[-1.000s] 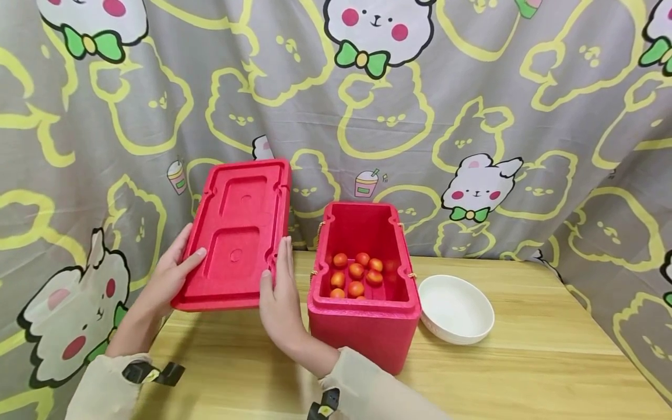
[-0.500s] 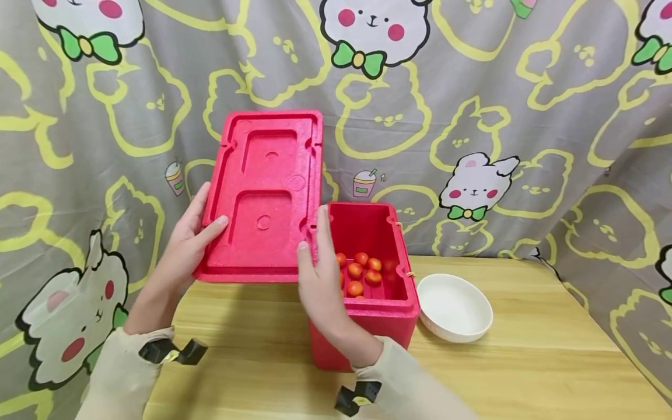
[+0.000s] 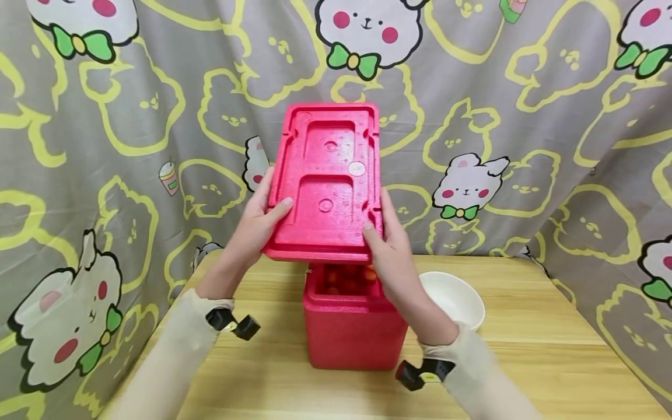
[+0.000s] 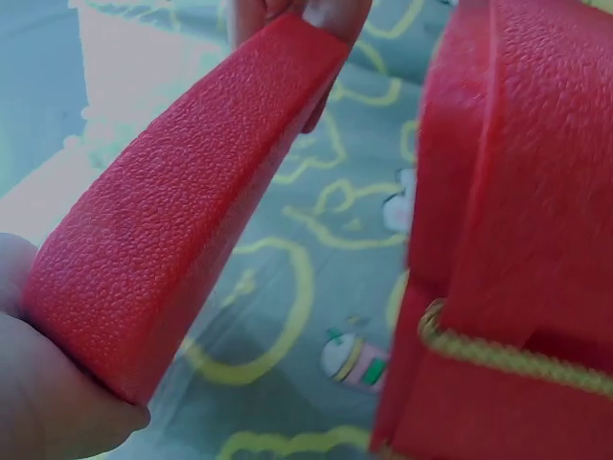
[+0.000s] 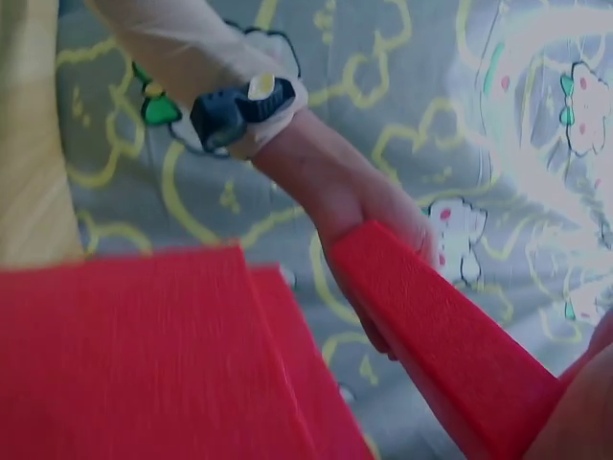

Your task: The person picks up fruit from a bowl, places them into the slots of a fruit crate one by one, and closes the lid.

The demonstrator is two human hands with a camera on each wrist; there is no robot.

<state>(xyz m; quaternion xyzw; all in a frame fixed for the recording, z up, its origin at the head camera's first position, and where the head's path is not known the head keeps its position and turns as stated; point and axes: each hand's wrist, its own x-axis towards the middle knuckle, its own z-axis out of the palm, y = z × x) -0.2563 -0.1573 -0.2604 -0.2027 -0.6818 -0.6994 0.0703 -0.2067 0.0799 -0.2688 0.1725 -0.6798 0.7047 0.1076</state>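
Between both hands a red foam lid (image 3: pixel 328 192) is held tilted, its recessed underside toward the head camera. My left hand (image 3: pixel 257 219) grips the lid's left edge, thumb on the underside. On the opposite edge my right hand (image 3: pixel 392 251) grips it the same way. Below the lid stands a red foam box (image 3: pixel 354 338), its rear part hidden by the lid. Several small orange-red tomato-like fruits (image 3: pixel 346 280) show in the box's opening. In the left wrist view, the lid (image 4: pixel 182 201) is apart from the box (image 4: pixel 536 192), which carries a gold cord (image 4: pixel 517 356).
A white bowl (image 3: pixel 454 297) stands right of the box, partly behind my right forearm. Everything rests on a wooden table (image 3: pixel 525 350). A grey patterned curtain (image 3: pixel 220 116) hangs behind and along the sides.
Both hands have carried the lid up and to the right, from left of the box to above it. The lid now covers part of the box's opening from view. The box and bowl stayed put.
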